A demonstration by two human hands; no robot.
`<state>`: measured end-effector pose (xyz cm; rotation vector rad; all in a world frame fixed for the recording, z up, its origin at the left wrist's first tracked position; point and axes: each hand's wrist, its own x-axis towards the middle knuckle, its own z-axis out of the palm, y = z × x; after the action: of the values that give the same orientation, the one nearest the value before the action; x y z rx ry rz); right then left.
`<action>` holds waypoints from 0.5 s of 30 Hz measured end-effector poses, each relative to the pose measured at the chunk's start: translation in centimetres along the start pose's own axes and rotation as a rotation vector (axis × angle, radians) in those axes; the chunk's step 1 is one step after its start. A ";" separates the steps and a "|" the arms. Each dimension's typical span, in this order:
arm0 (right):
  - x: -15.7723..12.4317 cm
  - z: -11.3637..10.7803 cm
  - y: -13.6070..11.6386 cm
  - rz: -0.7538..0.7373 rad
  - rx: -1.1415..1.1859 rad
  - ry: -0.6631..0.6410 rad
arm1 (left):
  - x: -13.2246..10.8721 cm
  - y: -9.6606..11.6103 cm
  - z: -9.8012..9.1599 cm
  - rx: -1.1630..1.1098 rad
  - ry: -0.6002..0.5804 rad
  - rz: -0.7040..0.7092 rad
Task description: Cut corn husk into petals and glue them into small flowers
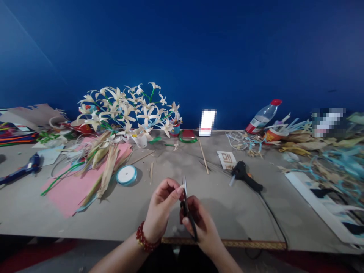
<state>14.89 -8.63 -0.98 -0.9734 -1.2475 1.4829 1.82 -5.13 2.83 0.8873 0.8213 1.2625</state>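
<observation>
My right hand (200, 220) grips a pair of black-handled scissors (185, 201) whose blades point up and away from me. My left hand (163, 206), with a red beaded bracelet on its wrist, is closed in a pinch right beside the blades. Between its thumb and finger shows the tip of a small pale piece (182, 186), too small to make out fully. Both hands are above the near middle of the table. Just beyond them lie a thin wooden stick (204, 156) and a roll of light blue ribbon (126, 175).
White handmade flowers (127, 110) stand at the back left. Dried husks (107, 170) lie on pink paper (66, 191). A black glue gun (246, 176) with a trailing cord, a tilted bottle (261, 117) and a white power strip (315, 208) occupy the right side.
</observation>
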 end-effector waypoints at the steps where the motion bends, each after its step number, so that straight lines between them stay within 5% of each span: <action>1: 0.0 0.0 0.1 -0.001 -0.009 0.005 | 0.0 -0.1 0.1 0.001 0.005 0.010; 15: 0.1 0.0 0.8 -0.065 -0.106 0.071 | -0.1 -0.8 0.5 0.053 0.033 0.103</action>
<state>14.69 -8.57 -1.80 -1.0368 -1.3047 1.3316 2.63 -5.38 2.31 0.9632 0.8475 1.3532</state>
